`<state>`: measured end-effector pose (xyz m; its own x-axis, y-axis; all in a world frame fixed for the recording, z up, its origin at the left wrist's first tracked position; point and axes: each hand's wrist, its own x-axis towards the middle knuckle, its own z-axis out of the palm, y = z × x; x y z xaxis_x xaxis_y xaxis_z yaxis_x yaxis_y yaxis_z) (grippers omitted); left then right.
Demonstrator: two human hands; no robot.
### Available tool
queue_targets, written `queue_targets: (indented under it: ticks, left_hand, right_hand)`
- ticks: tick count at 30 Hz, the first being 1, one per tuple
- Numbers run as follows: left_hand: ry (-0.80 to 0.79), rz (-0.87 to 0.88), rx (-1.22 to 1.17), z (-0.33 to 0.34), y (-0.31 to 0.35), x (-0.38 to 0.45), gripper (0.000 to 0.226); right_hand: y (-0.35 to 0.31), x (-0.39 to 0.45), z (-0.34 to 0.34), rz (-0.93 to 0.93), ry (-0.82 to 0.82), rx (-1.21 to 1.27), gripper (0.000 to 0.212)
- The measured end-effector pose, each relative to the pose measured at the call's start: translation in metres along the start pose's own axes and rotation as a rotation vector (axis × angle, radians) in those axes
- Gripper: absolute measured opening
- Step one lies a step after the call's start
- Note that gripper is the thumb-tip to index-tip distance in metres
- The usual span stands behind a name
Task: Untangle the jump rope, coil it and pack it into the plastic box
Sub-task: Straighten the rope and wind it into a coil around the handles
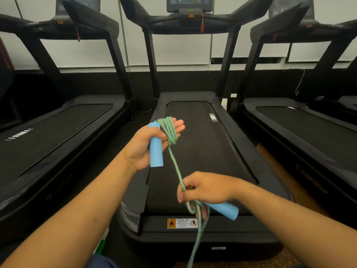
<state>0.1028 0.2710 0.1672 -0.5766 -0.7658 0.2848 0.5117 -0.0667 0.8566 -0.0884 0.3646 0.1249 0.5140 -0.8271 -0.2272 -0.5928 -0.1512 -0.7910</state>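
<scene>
Rope (174, 167), braided green-blue, with two blue foam handles; mid-coiling, held above the middle treadmill (202, 151). Left hand (148, 146): thumb pins one handle (156, 149) upright against the palm, fingers spread flat as a former, several turns of rope looped over them. Right hand (204, 188): closed on the other handle (224, 210), fingertips pinching the rope just below the taut run between the hands, probably to feed the next turn under tension. A small tangle of loops hangs at the right fingers; slack trails down out of view. Box: not visible. Coiling is partly done, packing not begun.
</scene>
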Motion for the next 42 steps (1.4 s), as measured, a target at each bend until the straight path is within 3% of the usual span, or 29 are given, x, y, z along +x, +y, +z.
queue_targets:
  ticks: [4,6,11,15,18,22,26,30,32,34,38,42]
  left_hand:
    - [0.172,-0.015,0.289,-0.015,-0.009,0.001,0.066]
    - [0.175,-0.071,0.433,-0.017,-0.014,-0.001,0.065]
    - [-0.086,-0.311,0.660,-0.002,-0.019,-0.014,0.039]
    - [-0.338,-0.437,0.624,0.009,-0.017,-0.021,0.062]
    - [-0.508,-0.484,0.557,0.020,-0.018,-0.024,0.061]
    - [-0.566,-0.445,0.386,0.027,-0.016,-0.023,0.061]
    - [-0.407,-0.378,0.265,0.023,-0.013,-0.019,0.077]
    - [-0.446,-0.200,-0.143,0.027,-0.004,-0.016,0.069]
    - [-0.384,-0.118,-0.209,0.024,0.001,-0.012,0.074]
    - [-0.254,-0.059,-0.169,0.016,0.004,-0.008,0.080]
    - [0.038,0.023,0.053,-0.004,0.002,-0.005,0.066]
    - [0.172,0.012,0.308,-0.016,-0.002,-0.003,0.060]
  right_hand:
    - [-0.027,-0.021,-0.009,-0.008,-0.053,-0.104,0.009]
    - [-0.041,-0.032,-0.018,-0.081,0.000,-0.168,0.008]
    - [-0.057,-0.049,-0.044,-0.220,0.391,-0.230,0.011]
    - [-0.041,-0.043,-0.070,-0.252,0.722,-0.228,0.012]
    - [-0.022,-0.033,-0.081,-0.217,0.812,-0.232,0.011]
    - [-0.003,-0.019,-0.076,-0.158,0.736,-0.196,0.013]
    - [0.007,-0.007,-0.052,-0.149,0.492,-0.194,0.015]
    - [0.006,0.005,-0.024,-0.088,0.316,-0.224,0.011]
    - [0.003,0.009,-0.014,-0.087,0.225,-0.244,0.011]
    - [-0.003,0.008,-0.007,-0.073,0.161,-0.246,0.012]
    - [-0.020,-0.005,-0.004,-0.063,0.082,-0.252,0.014]
    - [-0.039,-0.024,-0.016,-0.083,0.110,-0.233,0.015]
